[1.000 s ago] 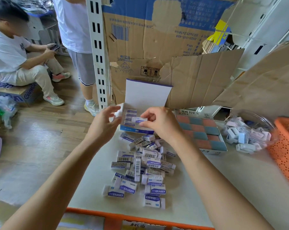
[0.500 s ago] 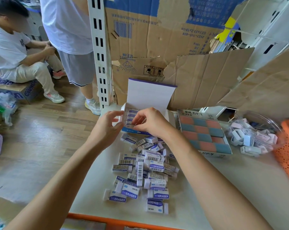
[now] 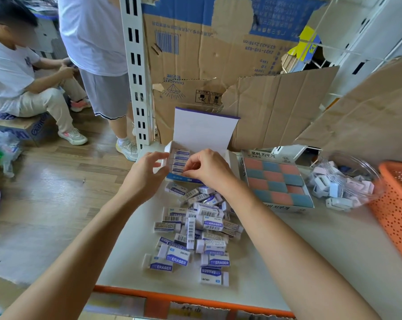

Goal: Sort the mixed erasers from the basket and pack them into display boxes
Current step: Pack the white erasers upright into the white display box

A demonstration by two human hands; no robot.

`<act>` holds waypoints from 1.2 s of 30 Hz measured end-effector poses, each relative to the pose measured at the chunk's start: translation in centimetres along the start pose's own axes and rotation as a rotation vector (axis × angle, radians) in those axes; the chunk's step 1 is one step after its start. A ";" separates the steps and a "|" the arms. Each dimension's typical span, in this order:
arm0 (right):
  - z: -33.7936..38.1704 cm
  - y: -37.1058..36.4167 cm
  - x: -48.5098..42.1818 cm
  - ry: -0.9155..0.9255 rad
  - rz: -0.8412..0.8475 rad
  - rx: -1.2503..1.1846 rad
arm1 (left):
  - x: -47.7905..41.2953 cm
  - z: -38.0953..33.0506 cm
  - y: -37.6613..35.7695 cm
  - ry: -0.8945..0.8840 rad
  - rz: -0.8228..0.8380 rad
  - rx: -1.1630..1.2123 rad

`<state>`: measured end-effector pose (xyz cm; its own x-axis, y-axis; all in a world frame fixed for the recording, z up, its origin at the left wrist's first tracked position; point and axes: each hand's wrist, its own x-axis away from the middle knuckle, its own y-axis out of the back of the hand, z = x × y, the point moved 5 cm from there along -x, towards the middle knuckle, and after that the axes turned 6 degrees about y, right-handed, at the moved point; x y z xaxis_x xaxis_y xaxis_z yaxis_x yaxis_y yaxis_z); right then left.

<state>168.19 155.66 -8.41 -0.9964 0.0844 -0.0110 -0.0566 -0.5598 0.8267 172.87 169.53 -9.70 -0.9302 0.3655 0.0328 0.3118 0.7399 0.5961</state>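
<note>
A white and blue display box (image 3: 183, 179) stands open at the table's far side, its lid (image 3: 204, 130) upright, with a row of white and purple erasers (image 3: 181, 159) stacked inside. My right hand (image 3: 209, 168) reaches into the box, its fingertips pinching an eraser at the near end of the row. My left hand (image 3: 146, 172) touches the box's left wall with relaxed fingers. A pile of loose white and purple erasers (image 3: 195, 227) lies on the table (image 3: 310, 262) between my forearms.
A box of pink and blue erasers (image 3: 276, 181) sits right of the open box. Beside it lies a clear bag of pastel erasers (image 3: 343, 188), then an orange basket (image 3: 396, 204). Cardboard sheets stand behind. Two people are at the left by a white shelf post (image 3: 137, 72).
My right hand has lowered the eraser from above the box into the near end of the row. My left hand has stayed at the box's left wall.
</note>
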 end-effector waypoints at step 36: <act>0.8 3.1 10.9 0.233 -0.309 -0.109 | 8.2 -4.0 0.4 -0.129 0.457 0.061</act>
<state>157.20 155.51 -5.49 -0.9185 0.0799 -0.3872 -0.3493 -0.6227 0.7001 164.58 170.62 -5.99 -0.6651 0.7252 0.1782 0.6974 0.5179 0.4954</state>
